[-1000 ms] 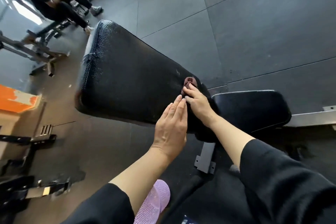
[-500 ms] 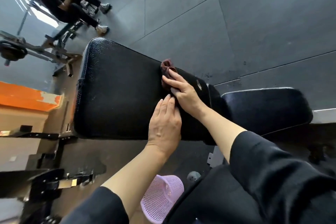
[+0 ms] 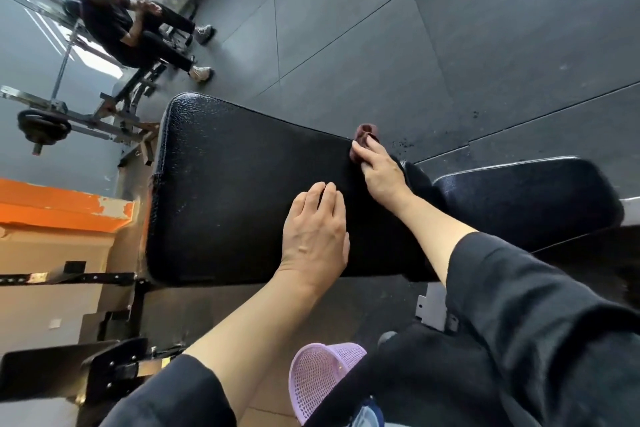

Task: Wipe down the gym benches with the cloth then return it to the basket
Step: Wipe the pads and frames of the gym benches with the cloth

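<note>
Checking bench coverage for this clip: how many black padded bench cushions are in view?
2. The long back pad lies under both hands; the smaller seat pad is to its right. The other person's bench, far left, is largely hidden.

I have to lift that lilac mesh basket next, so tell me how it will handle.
The basket is probably light: its walls are thin openwork mesh. It likely flexes a little if squeezed, being thin plastic by the look of it. It seems tilted on the floor beside the bench, so a nudge may tip or slide it.
</note>
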Demonstrator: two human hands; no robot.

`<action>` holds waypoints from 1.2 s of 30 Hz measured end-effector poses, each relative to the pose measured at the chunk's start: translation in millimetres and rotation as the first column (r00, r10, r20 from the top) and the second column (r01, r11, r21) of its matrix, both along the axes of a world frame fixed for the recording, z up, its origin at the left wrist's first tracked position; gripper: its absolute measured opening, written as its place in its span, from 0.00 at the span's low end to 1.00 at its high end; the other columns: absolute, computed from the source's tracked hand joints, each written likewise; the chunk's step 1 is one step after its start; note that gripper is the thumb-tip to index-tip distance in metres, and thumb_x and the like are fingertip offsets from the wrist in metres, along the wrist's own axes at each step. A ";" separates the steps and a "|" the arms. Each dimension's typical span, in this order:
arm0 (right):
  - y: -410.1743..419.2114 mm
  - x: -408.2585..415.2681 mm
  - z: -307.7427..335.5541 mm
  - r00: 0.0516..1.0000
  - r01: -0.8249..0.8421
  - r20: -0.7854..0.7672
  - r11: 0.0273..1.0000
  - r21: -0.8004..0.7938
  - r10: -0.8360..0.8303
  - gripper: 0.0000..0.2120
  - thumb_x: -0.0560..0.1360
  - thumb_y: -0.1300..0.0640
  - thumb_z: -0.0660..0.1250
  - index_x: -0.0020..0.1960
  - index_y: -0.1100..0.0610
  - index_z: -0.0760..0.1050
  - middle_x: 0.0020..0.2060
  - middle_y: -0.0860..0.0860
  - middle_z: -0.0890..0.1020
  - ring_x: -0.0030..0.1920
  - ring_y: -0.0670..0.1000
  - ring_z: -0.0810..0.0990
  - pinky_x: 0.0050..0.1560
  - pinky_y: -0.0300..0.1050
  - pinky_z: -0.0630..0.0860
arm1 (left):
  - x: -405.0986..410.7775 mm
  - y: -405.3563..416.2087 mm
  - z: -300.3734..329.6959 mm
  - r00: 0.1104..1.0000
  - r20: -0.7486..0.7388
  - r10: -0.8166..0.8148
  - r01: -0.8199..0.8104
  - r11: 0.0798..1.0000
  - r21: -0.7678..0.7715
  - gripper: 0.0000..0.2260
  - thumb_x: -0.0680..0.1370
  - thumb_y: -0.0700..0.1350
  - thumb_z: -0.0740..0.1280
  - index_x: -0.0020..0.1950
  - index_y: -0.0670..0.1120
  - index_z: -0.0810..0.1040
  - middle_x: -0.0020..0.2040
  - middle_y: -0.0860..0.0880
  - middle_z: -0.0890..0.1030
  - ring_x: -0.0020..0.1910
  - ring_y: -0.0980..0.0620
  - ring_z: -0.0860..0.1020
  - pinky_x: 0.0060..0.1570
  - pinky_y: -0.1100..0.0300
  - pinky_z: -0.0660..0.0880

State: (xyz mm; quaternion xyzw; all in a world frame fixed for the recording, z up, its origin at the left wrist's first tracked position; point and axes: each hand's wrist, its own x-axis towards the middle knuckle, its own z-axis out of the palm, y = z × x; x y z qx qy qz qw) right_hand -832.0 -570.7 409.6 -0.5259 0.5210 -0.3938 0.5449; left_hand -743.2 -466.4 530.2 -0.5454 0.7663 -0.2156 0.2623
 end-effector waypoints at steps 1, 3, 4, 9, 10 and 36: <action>-1.4 1.3 2.7 1.000 -0.010 -0.022 1.000 0.000 0.010 0.21 0.80 0.65 0.58 0.71 0.55 0.71 0.77 0.52 0.61 0.76 0.51 0.58 0.74 0.38 0.50 | 0.4 -0.2 1.2 1.000 0.005 -0.002 0.002 1.000 -0.002 0.31 0.64 0.53 0.75 0.63 0.39 0.77 0.62 0.41 0.78 0.63 0.43 0.74 0.64 0.50 0.60; 0.3 11.3 21.1 0.995 -0.052 0.077 0.989 -0.141 0.064 0.21 0.78 0.67 0.59 0.69 0.56 0.73 0.75 0.53 0.64 0.76 0.52 0.59 0.76 0.43 0.51 | 1.2 -0.3 1.4 1.000 0.008 -0.015 0.015 1.000 -0.007 0.30 0.65 0.52 0.74 0.62 0.39 0.78 0.62 0.41 0.78 0.64 0.42 0.73 0.67 0.48 0.60; 2.9 15.6 28.3 0.983 -0.080 0.144 0.972 -0.220 0.113 0.21 0.77 0.69 0.59 0.68 0.58 0.74 0.75 0.53 0.65 0.76 0.52 0.60 0.76 0.43 0.51 | 1.8 -0.4 0.5 1.000 0.009 -0.024 0.024 1.000 -0.011 0.28 0.65 0.52 0.74 0.62 0.39 0.79 0.62 0.41 0.78 0.64 0.42 0.74 0.68 0.48 0.60; 0.9 -0.7 0.4 0.992 -0.020 0.124 0.997 -0.073 0.029 0.21 0.78 0.71 0.58 0.68 0.59 0.74 0.75 0.54 0.64 0.75 0.50 0.61 0.66 0.21 0.47 | 2.6 -1.3 2.9 0.999 0.051 -0.014 0.013 1.000 0.025 0.30 0.67 0.56 0.72 0.64 0.41 0.78 0.64 0.44 0.78 0.65 0.45 0.73 0.69 0.46 0.64; -1.5 -3.7 -6.1 0.998 0.001 0.067 1.000 -0.008 -0.001 0.21 0.78 0.69 0.58 0.69 0.58 0.73 0.76 0.53 0.63 0.76 0.51 0.60 0.66 0.22 0.46 | 3.0 -1.0 3.2 0.998 0.054 -0.016 0.015 1.000 0.027 0.30 0.68 0.57 0.72 0.65 0.42 0.77 0.64 0.44 0.78 0.65 0.45 0.73 0.69 0.46 0.64; 19.5 -23.4 -45.0 0.995 0.028 -0.090 0.999 -0.045 -0.032 0.21 0.76 0.66 0.62 0.66 0.52 0.77 0.75 0.51 0.65 0.73 0.51 0.65 0.71 0.40 0.59 | -5.8 -9.7 -18.4 0.999 -0.009 -0.037 0.037 0.996 0.084 0.25 0.69 0.50 0.71 0.63 0.39 0.78 0.63 0.42 0.78 0.65 0.44 0.74 0.69 0.46 0.59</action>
